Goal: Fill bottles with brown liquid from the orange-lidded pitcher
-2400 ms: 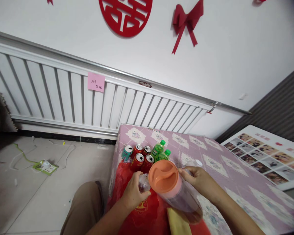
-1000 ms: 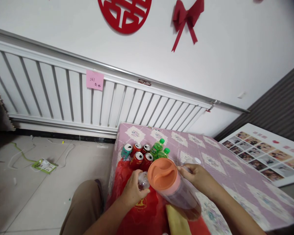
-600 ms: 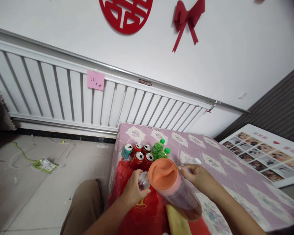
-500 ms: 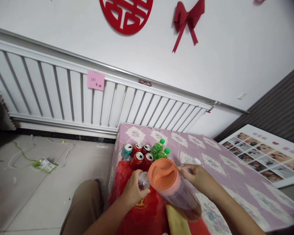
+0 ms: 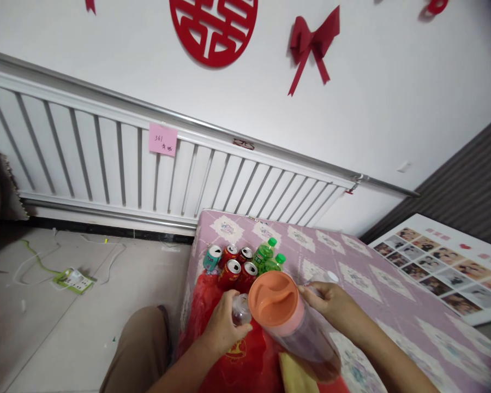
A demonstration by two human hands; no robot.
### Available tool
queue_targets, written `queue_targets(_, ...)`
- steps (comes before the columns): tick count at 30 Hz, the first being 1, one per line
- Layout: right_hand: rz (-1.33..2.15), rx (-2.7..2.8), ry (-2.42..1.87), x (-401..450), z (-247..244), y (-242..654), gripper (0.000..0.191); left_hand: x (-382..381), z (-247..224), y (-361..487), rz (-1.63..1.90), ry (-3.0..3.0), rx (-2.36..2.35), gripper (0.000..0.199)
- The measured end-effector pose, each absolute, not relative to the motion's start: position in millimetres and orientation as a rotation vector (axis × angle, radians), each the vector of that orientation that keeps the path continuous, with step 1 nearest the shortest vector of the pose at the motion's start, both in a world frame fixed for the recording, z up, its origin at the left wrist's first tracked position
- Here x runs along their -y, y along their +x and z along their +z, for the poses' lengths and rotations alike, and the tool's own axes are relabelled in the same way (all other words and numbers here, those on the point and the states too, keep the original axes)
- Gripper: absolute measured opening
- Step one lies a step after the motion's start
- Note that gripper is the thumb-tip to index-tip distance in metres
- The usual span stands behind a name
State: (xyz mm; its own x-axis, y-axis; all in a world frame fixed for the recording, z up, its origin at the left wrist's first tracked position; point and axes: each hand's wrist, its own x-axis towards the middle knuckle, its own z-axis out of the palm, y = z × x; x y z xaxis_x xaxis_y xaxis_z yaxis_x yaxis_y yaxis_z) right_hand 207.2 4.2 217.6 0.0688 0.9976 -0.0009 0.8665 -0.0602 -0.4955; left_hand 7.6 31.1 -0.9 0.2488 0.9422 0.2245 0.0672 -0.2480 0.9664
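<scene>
Mostly our view has shifted since the earlier frame, tilting slightly upward. Our left hand [image 5: 223,329] pinches a clear container [image 5: 241,310]; our right hand [image 5: 332,305] grips the orange-lidded pitcher [image 5: 309,343], seemingly by its handle, tilted, its lid just beside that container, above the red covering [image 5: 245,372].

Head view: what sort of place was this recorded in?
Probably a room in a home, perhaps a bedroom: a white radiator along the wall, a red paper bow stuck above it, and a photo board leaning at the right suggest that.
</scene>
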Motion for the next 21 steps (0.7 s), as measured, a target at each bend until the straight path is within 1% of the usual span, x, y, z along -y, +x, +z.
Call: queue_targets(21,0.549,1.85,-2.021,-2.2,218.8,206.0,0.04,-30.7,-2.4,7.2,1.15,1.573,-0.979,0.072)
